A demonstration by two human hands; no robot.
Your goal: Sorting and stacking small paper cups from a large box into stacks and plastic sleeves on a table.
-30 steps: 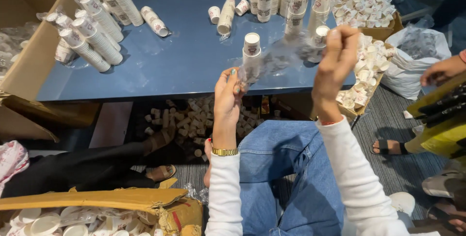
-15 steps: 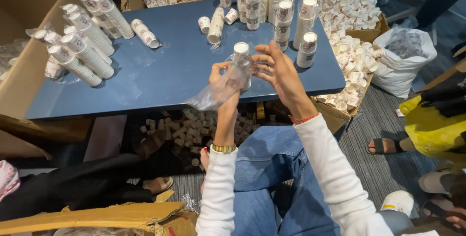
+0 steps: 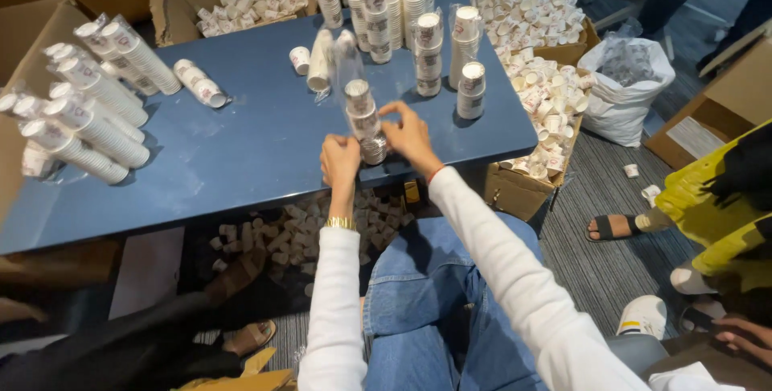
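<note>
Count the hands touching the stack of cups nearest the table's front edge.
2. The left hand grips the stack of cups at its base; the right hand holds its right side. None looks hidden.

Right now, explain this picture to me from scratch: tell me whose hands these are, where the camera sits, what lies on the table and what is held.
There is no machine here. The picture comes from a camera worn on a person's head, looking down over their own white sleeves and blue jeans at a blue table.

Both hands meet at the table's near edge. The left hand and right hand have their grip on a short stack of paper cups standing inside a clear plastic sleeve that rises above it.

Behind stand more upright cup stacks. At the left lie wrapped stacks on their sides. Cardboard boxes of loose small cups sit to the right, with a white sack beside them. Other people's feet and a yellow garment show at the right edge.
</note>
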